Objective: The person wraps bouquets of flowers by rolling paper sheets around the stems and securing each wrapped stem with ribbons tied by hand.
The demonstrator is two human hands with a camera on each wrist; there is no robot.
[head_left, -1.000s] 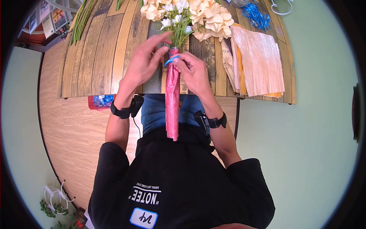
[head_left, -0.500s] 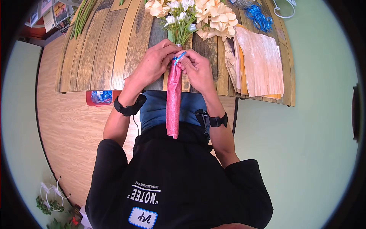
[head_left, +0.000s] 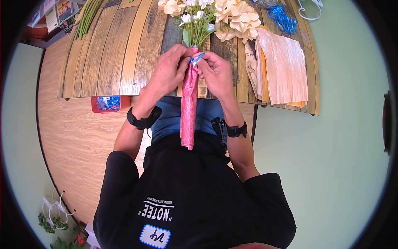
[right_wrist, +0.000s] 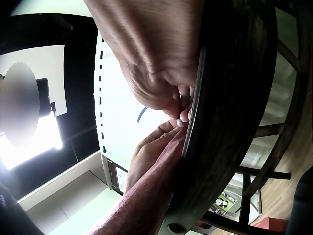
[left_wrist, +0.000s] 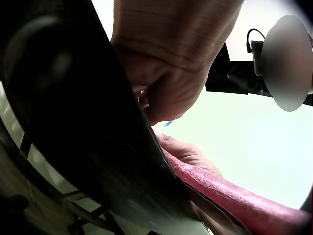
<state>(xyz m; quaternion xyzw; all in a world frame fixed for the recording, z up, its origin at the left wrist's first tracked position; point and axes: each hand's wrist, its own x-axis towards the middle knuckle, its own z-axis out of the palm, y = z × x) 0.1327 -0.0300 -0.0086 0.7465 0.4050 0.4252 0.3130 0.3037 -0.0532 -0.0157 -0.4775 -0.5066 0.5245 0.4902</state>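
Observation:
A roll of pink wrapping (head_left: 188, 108) hangs over the table's near edge, with white flowers (head_left: 191, 18) and green stems coming out of its top. Around the wrapping's neck the left hand (head_left: 168, 70) and right hand (head_left: 216, 76) meet, fingers bent and pinching a blue ribbon (head_left: 199, 59). One ribbon end sticks up beside the right fingers. In the right wrist view the blue ribbon (right_wrist: 142, 114) curves out past the fingertips. The left wrist view shows the pink wrapping (left_wrist: 234, 196) below the left hand (left_wrist: 171, 73); its fingertips are partly hidden.
Cream flowers (head_left: 237, 20) lie beside the white ones. At the right are stacked paper sheets (head_left: 284, 68) and a tangle of blue ribbon (head_left: 282, 20). Green stems (head_left: 88, 18) lie at the far left. A red bin (head_left: 106, 104) stands below the table's near edge.
The left hand has come from above the wrapping's neck down onto the ribbon, meeting the right hand. The ribbon end in the right hand now points up and right.

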